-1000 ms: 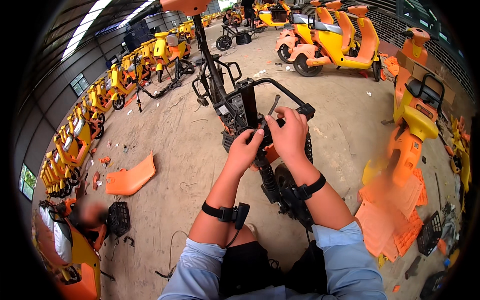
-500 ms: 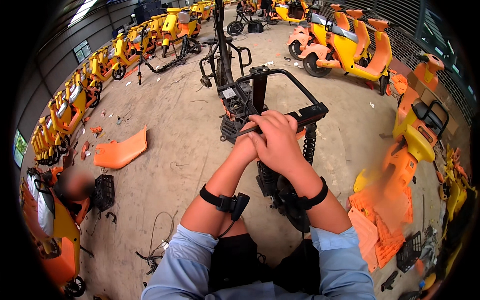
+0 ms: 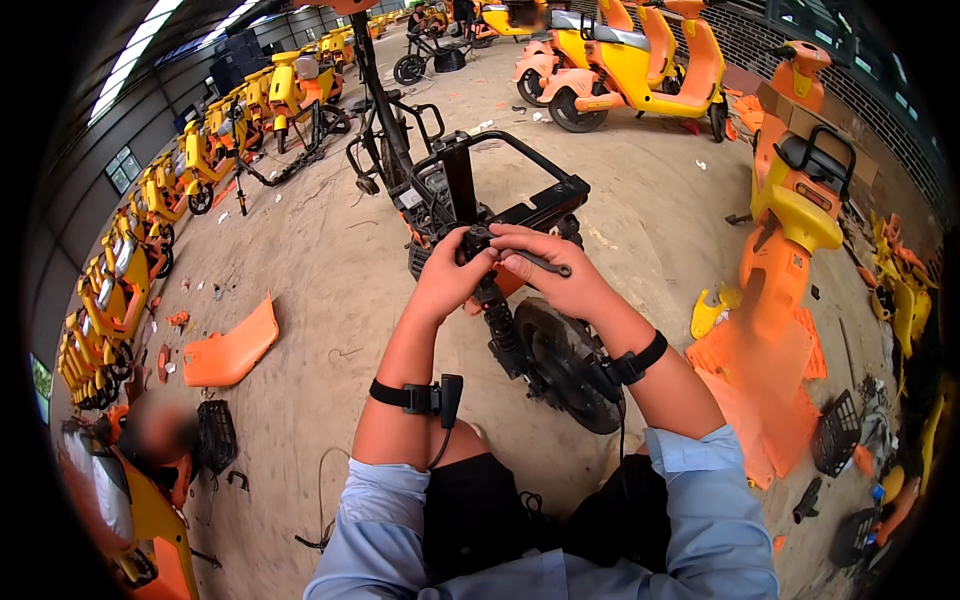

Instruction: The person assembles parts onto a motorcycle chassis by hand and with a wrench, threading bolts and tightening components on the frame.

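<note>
Through the head view I have the right hand (image 3: 562, 287) wrapped around a slim, dark metal wrench (image 3: 541, 262), its rounded ring end jutting past the fingers beside the stripped, tubular black scooter frame (image 3: 460, 185). The left hand (image 3: 447, 280) is narrow, thumb and forefinger drawn in at a small dark part (image 3: 478, 240), though I can't tell whether it grips it; nearby are a ribbed coil spring (image 3: 498, 322) and a curved, dusty rubber tyre (image 3: 568, 368).
</note>
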Motion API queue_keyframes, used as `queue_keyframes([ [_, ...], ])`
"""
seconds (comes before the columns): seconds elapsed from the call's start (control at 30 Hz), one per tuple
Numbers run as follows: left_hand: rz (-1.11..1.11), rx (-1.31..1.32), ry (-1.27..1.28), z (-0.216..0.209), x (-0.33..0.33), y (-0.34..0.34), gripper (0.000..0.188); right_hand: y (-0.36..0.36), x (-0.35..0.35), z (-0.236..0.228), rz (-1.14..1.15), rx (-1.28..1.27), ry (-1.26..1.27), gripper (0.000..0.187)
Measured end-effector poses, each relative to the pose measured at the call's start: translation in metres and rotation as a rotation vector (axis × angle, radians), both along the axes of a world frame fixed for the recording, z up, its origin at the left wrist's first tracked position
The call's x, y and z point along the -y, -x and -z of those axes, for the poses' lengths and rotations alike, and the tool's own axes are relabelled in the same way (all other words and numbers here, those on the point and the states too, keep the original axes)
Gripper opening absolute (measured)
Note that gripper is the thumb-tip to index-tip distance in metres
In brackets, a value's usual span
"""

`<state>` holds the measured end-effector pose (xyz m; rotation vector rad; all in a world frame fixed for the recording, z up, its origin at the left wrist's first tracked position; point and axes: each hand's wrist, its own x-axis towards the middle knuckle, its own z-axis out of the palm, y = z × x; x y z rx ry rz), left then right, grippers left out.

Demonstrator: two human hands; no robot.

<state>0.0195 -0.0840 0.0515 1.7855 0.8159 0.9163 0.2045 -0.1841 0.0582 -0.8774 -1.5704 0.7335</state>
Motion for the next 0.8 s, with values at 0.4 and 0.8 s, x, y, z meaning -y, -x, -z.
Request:
queue_keyframes([
  [0.4,-0.21,0.015,0.202,-0.002,0.003,-0.015,0.045,0.004,-0.045,-0.006,0.474,-0.462,0.245,0.062],
  [0.8,-0.082,0.032,0.22,0.003,-0.005,-0.002,0.04,0.033,-0.067,-0.025,0.469,0.197,-0.053,0.028],
])
